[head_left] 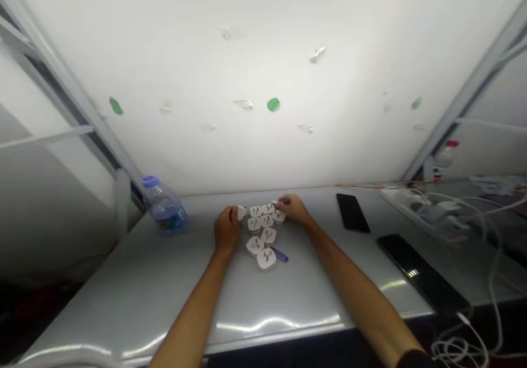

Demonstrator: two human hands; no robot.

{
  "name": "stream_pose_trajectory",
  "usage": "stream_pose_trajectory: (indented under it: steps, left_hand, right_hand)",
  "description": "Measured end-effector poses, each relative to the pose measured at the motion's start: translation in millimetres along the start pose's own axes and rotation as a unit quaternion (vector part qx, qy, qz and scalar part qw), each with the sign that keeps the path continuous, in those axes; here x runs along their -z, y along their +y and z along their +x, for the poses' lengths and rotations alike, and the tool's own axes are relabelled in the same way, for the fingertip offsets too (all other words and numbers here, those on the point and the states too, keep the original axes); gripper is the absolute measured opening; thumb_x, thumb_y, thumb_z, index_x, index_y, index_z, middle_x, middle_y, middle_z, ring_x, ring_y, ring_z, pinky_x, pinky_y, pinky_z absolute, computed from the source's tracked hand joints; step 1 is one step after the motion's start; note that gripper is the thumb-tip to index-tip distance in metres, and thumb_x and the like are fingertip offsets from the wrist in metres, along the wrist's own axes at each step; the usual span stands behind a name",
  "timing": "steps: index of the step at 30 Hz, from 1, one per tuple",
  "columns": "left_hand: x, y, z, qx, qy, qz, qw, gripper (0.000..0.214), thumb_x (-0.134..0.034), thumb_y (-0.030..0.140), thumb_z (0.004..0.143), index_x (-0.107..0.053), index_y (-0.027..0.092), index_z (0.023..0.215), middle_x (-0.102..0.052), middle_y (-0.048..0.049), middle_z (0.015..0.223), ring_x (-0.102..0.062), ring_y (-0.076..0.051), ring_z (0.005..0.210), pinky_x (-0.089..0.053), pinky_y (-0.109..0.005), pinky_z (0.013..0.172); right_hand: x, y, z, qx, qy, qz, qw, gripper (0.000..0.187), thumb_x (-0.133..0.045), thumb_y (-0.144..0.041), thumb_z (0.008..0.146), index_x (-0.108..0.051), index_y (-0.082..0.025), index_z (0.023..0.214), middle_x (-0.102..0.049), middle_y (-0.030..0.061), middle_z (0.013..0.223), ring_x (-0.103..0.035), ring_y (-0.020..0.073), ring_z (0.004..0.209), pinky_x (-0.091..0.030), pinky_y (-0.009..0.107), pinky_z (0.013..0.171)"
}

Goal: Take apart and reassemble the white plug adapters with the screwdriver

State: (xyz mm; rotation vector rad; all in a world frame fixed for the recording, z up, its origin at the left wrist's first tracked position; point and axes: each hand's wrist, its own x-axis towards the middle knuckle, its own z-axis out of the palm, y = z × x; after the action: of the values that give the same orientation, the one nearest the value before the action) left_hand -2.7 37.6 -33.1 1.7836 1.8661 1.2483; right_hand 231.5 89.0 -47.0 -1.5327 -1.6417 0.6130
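Several white plug adapters lie clustered on the grey table, prongs up. My left hand is at the cluster's left edge, fingers curled around one white adapter. My right hand rests at the far right of the cluster, fingers closed over another adapter. A small purple object lies beside the nearest adapter.
A plastic water bottle with a blue cap stands at the left rear. A black phone lies right of my hands, and a larger black device nearer the edge. A power strip with white cables sits at the right. A white wall rises behind.
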Motion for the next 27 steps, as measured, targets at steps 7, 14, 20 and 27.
stream_pose_trajectory:
  steps: [7,14,20,27]
  left_hand:
    - [-3.3,9.4,3.1,0.157,-0.05,-0.37,0.915,0.033,-0.062,0.044,0.083,-0.064,0.013,0.094,-0.07,-0.0061,0.082,-0.065,-0.014,0.062,-0.055,-0.029,0.064]
    - [9.6,28.5,-1.8,0.244,-0.138,-0.482,0.83,0.038,-0.066,0.018,0.08,-0.057,0.019,0.116,-0.071,-0.004,0.088,-0.07,-0.013,0.074,-0.058,-0.03,0.078]
    - [16.6,38.8,-6.5,0.248,-0.201,-0.525,0.789,0.025,-0.066,0.015,0.077,-0.066,0.016,0.102,-0.07,-0.0034,0.083,-0.068,-0.011,0.07,-0.056,-0.021,0.065]
    - [17.9,37.2,-12.6,0.226,-0.229,-0.532,0.783,0.035,-0.077,0.021,0.073,-0.069,0.013,0.106,-0.072,-0.0066,0.091,-0.064,-0.01,0.069,-0.053,-0.019,0.057]
  right_hand:
    - [4.2,-1.4,-10.1,0.012,0.012,0.009,1.0,0.014,-0.074,-0.022,0.066,-0.068,-0.017,0.077,-0.069,0.0022,0.074,-0.063,0.0153,0.071,-0.05,0.027,0.07]
    - [13.8,-10.4,-14.8,0.042,0.069,0.034,0.996,0.019,-0.067,-0.024,0.066,-0.063,-0.016,0.083,-0.065,0.0015,0.078,-0.06,0.0153,0.072,-0.05,0.029,0.072]
    - [20.6,-34.7,-40.4,0.081,0.053,0.141,0.985,0.03,-0.069,-0.028,0.066,-0.061,-0.018,0.093,-0.067,0.0044,0.095,-0.065,0.0171,0.082,-0.056,0.032,0.075]
    - [4.6,-58.7,-67.8,0.05,-0.06,0.265,0.961,0.034,-0.071,-0.024,0.064,-0.06,-0.019,0.096,-0.068,0.0037,0.094,-0.064,0.0135,0.069,-0.056,0.028,0.063]
